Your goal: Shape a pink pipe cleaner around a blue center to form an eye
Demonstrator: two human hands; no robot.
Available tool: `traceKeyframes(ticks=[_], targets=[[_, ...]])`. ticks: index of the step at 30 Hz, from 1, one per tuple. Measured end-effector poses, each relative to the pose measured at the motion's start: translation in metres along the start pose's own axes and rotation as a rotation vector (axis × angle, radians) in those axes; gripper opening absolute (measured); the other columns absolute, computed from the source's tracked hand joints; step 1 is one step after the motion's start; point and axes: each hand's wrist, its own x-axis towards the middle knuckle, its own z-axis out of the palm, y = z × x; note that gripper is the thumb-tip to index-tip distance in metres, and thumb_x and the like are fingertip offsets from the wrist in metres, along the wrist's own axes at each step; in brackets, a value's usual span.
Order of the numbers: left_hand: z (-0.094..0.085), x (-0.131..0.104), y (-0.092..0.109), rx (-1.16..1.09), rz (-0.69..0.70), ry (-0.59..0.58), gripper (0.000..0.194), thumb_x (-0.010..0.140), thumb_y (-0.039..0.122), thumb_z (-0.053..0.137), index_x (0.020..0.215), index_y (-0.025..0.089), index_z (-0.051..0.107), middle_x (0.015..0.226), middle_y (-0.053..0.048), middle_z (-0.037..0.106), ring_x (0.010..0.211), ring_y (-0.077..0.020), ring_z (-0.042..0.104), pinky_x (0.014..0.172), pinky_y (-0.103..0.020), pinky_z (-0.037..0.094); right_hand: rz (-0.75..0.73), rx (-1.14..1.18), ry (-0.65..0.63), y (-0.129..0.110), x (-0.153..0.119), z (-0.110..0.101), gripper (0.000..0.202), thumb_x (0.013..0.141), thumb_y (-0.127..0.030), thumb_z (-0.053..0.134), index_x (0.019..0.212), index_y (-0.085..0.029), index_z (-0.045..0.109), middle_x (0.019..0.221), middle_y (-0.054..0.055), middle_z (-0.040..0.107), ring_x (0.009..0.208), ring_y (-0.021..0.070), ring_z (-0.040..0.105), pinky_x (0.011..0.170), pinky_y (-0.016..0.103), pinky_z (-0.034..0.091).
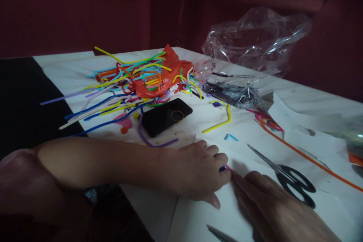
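Note:
My left hand [202, 172] reaches in from the left, back up, its fingers curled over a small blue and pink piece [227, 166], perhaps pipe cleaner, mostly hidden by the fingers. From the lower right, my right hand [263, 196] meets it with fingertips pressed together at the pink end. White paper [198, 219] lies beneath both hands. Scissors with black handles [292, 181] lie beside my right hand, blades pointing up and left. A short bent light-blue piece [231, 137] lies beyond the fingers.
Several coloured pipe cleaners [113, 109] spill around a red plastic bag [172, 64]. A black phone [167, 117] lies before them. A clear plastic bag [255, 41] stands behind. An orange pipe cleaner [306, 154] stretches right. A dark pointed tip [217, 231] shows at the bottom edge.

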Motion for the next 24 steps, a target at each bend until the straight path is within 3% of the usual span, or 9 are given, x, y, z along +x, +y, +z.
traceKeyframes(ticks=[5,10,13,18,21,24], targets=[[0.002,-0.001,-0.001,-0.004,0.016,0.028,0.051,0.077,0.060,0.060,0.097,0.014,0.062,0.089,-0.008,0.059,0.077,-0.0218,0.054,0.067,-0.034,0.041,-0.078,-0.108,-0.010,0.002,-0.003,0.005,0.047,0.071,-0.005,0.034,0.111,-0.009,0.059,0.099,0.014,0.059,0.085,0.0225,0.061,0.064,0.032,0.058],[0.001,-0.002,-0.001,-0.011,0.009,0.024,0.054,0.073,0.062,0.061,0.098,0.014,0.063,0.087,-0.008,0.060,0.078,-0.0243,0.055,0.066,-0.035,0.042,-0.052,-0.258,0.047,-0.007,0.004,0.002,0.036,0.083,-0.012,0.032,0.105,-0.003,0.059,0.087,0.017,0.060,0.071,0.0236,0.063,0.049,0.029,0.055],[-0.010,0.000,-0.006,-0.073,0.006,-0.075,0.051,0.076,0.061,0.059,0.099,0.016,0.062,0.089,-0.009,0.062,0.079,-0.0244,0.057,0.066,-0.035,0.042,-0.034,-0.282,0.073,-0.011,0.009,-0.001,0.036,0.084,-0.012,0.029,0.103,-0.004,0.059,0.086,0.018,0.060,0.069,0.0223,0.063,0.044,0.025,0.051],[-0.028,0.014,-0.025,-0.298,-0.027,-0.307,0.028,0.093,0.037,0.047,0.104,0.015,0.060,0.094,-0.006,0.064,0.084,-0.0190,0.059,0.066,-0.028,0.041,-0.057,-0.248,0.086,-0.013,0.012,-0.004,0.033,0.080,-0.010,0.030,0.094,-0.010,0.060,0.081,0.014,0.058,0.061,0.0200,0.060,0.045,0.026,0.048],[-0.026,0.020,-0.035,-0.366,-0.046,-0.323,0.019,0.093,0.026,0.047,0.096,0.014,0.061,0.093,-0.005,0.064,0.086,-0.0153,0.058,0.068,-0.024,0.041,-0.030,-0.226,0.088,-0.013,0.010,-0.003,0.032,0.081,-0.012,0.030,0.091,-0.010,0.060,0.081,0.014,0.058,0.063,0.0204,0.060,0.040,0.024,0.042],[-0.016,0.019,-0.037,-0.393,-0.068,-0.287,0.014,0.091,0.026,0.050,0.094,0.015,0.059,0.092,-0.003,0.064,0.086,-0.0149,0.058,0.068,-0.023,0.041,0.061,-0.167,0.073,-0.013,0.006,0.001,0.027,0.082,-0.019,0.038,0.095,-0.014,0.061,0.077,0.011,0.057,0.061,0.0194,0.057,0.043,0.023,0.040]])
